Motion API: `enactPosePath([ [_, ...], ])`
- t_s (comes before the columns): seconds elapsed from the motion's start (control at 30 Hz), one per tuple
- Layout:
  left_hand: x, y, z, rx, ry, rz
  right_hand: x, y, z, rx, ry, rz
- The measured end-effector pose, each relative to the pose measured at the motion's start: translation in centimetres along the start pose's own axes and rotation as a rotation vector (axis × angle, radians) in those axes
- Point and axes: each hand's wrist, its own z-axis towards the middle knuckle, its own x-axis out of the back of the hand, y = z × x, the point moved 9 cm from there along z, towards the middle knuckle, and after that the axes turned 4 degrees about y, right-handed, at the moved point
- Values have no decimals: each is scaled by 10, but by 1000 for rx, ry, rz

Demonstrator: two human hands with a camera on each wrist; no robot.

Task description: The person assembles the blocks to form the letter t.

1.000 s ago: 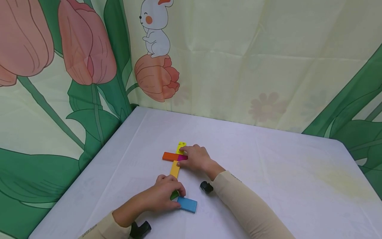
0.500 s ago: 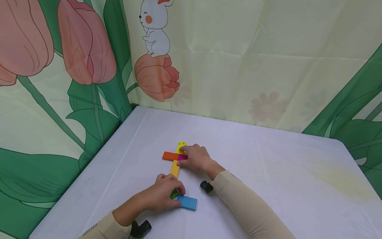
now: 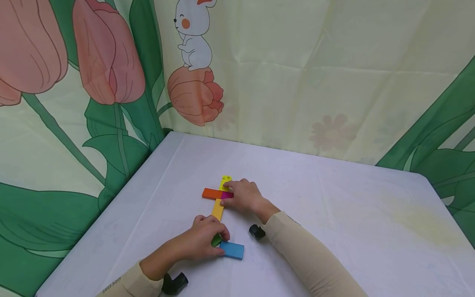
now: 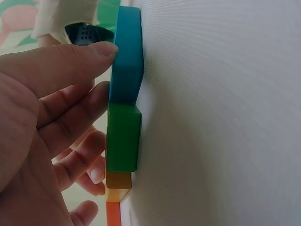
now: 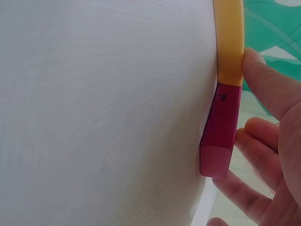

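Flat coloured toy blocks lie joined on the white table. My left hand (image 3: 204, 239) has its thumb on the near side of the light-blue block (image 3: 233, 250) and its curled index finger at the far side, pinching the left end. Beneath that hand the green block (image 4: 123, 137) is mostly hidden in the head view; it meets the blue block's end. My right hand (image 3: 243, 196) rests on the chain's far end, thumb touching the yellow-orange block (image 3: 218, 209), fingers by the magenta block (image 5: 221, 122) and the bright yellow block (image 3: 224, 182).
A red-orange block (image 3: 212, 193) points left from the magenta one. Black wrist devices show by the left sleeve (image 3: 175, 284) and the right sleeve (image 3: 257, 232). Behind the table (image 3: 315, 198) hangs a curtain (image 3: 278, 82) printed with tulips and a rabbit.
The light-blue block has shifted slightly away from me and turned a little, its right end swinging to the far side. Both hands stay almost where they were.
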Motion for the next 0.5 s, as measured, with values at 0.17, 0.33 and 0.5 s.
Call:
enactPosePath([
  [0.17,0,-1,0,6,1,0,0,0,0,0,2,7],
  [0.33,1,-2,1,15,-1,6,0,0,0,3,0,6],
  [0.5,0,-3,0,15,-7,16,-1,1,1,5,-4,-4],
])
